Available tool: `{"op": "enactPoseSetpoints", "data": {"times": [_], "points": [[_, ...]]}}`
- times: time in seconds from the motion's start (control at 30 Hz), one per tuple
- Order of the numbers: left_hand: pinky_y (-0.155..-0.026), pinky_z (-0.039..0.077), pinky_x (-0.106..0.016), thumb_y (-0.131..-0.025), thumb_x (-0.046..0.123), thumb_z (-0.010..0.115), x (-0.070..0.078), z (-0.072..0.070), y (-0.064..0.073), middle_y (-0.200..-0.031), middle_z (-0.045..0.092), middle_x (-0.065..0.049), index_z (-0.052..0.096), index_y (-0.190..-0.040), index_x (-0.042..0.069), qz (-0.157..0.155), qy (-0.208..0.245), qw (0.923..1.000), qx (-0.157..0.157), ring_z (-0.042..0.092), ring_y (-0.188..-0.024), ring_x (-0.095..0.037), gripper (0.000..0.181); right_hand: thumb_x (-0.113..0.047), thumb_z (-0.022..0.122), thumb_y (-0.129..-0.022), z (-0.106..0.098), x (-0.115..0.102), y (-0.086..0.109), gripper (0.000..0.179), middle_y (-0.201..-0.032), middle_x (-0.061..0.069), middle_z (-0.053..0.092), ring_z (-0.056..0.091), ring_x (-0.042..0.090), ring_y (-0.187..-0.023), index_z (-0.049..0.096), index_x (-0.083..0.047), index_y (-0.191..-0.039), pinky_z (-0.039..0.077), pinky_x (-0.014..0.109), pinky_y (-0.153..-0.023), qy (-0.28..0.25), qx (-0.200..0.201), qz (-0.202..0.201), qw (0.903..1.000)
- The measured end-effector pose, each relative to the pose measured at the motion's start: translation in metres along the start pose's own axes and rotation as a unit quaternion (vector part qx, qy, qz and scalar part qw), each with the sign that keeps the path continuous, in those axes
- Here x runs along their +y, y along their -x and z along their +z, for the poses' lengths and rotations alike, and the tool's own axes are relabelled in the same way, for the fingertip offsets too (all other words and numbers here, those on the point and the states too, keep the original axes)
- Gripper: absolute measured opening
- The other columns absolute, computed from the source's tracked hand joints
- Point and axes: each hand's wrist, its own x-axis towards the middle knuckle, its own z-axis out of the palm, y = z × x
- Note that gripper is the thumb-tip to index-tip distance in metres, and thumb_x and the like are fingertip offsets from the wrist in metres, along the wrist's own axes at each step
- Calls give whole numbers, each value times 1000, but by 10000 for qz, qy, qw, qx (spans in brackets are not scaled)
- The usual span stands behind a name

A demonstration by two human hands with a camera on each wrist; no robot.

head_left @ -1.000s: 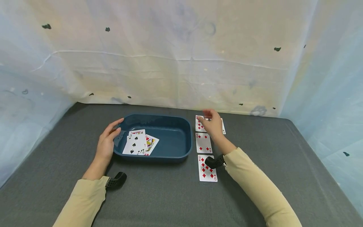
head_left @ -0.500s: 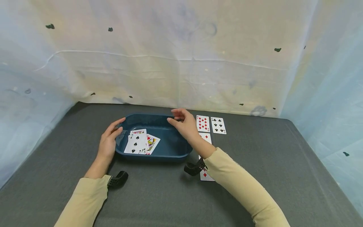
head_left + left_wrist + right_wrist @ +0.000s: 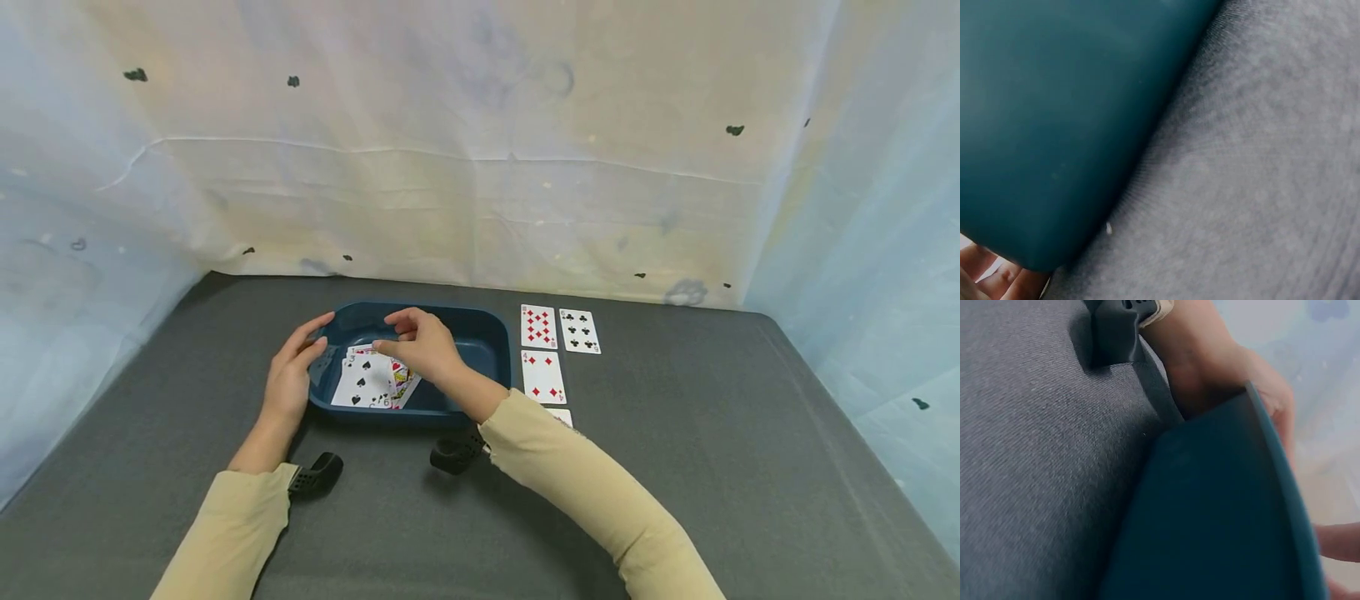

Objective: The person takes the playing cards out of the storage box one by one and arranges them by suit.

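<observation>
A dark blue tray (image 3: 483, 343) stands on the grey tabletop, with several playing cards in its left half. On top of these lies a three of spades (image 3: 362, 382); a red face card (image 3: 405, 387) peeks out at its right. My left hand (image 3: 287, 385) grips the tray's left end, thumb on the rim and fingers along the outside. Over the tray, just above the cards, is my right hand (image 3: 427, 348), its fingers loosely bent and nothing seen between them. In the right wrist view the tray's wall (image 3: 1204, 506) hides most of the fingers.
Right of the tray lie a many-pip diamond card (image 3: 538, 327), a six of clubs (image 3: 580, 332) and a four of diamonds (image 3: 543, 377). Another card (image 3: 562, 414) is mostly under the right sleeve (image 3: 577, 475). A pale cloth (image 3: 480, 208) hangs behind the table.
My right hand has moved left from the diamond cards, across the tray's right side, to above the cards inside. The left hand stays on the tray.
</observation>
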Motion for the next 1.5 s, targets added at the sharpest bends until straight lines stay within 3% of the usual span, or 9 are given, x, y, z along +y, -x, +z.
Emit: {"op": "enactPoseSetpoints", "data": {"times": [0.2, 0.53, 0.67, 0.83, 1.03, 1.3, 1.5], "points": [[-111, 12, -58, -103, 21, 36, -1, 0, 0, -154, 29, -9, 41, -145, 12, -46, 33, 10000, -59, 24, -132, -31, 44, -32, 72, -85, 10, 2, -4, 44, -125, 7, 60, 54, 19, -107, 63, -12, -124, 47, 33, -86, 66, -418, 169, 9990], [-108, 17, -54, -103, 21, 39, 0, 1, -1, -153, 31, -9, 42, -145, 12, 91, 136, 9999, -46, 26, -128, -25, 43, -20, 77, -81, 10, 12, -10, 52, -131, 10, 54, 52, 26, -117, 59, -18, -130, 48, 38, -89, 136, -1133, 577, 9918], [-106, 19, -51, -102, 24, 41, -1, 1, -2, -151, 33, -10, 46, -142, 14, 218, 179, 9996, 32, 29, -124, -26, 42, -22, 81, -76, 14, 14, -13, 64, -136, 10, 49, 47, 25, -122, 56, -22, -134, 44, 36, -94, 894, -1230, 403, 9875], [-106, 18, -52, -102, 25, 42, 0, 0, 0, -151, 34, -10, 47, -142, 15, 230, 154, 9996, 63, 30, -125, -27, 41, -28, 86, -70, 18, 12, -13, 78, -140, 10, 37, 36, 25, -125, 51, -29, -139, 38, 37, -97, 2032, -1364, 349, 9690], [-108, 16, -53, -103, 21, 38, 2, -1, 1, -153, 32, -8, 42, -145, 12, 138, 22, 9999, -5, 27, -128, -25, 43, -26, 88, -68, 19, 11, -11, 80, -131, 7, 40, 38, 20, -110, 51, -30, -139, 37, 31, -90, 2607, -1367, 296, 9552], [-109, 16, -52, -103, 20, 38, 2, 0, 1, -152, 33, -8, 43, -144, 11, 121, 49, 9999, 40, 28, -126, -23, 42, -27, 88, -67, 17, 13, -5, 77, -127, 8, 41, 38, 21, -109, 48, -19, -131, 36, 31, -92, 2672, -1068, 292, 9573], [-108, 17, -51, -103, 19, 38, 0, 1, 0, -151, 34, -8, 43, -144, 12, 66, 57, 9999, 57, 28, -123, -21, 42, -24, 90, -65, 15, 13, -3, 77, -112, 9, 49, 46, 21, -96, 43, -13, -125, 40, 31, -86, 2269, -702, 367, 9707]]}}
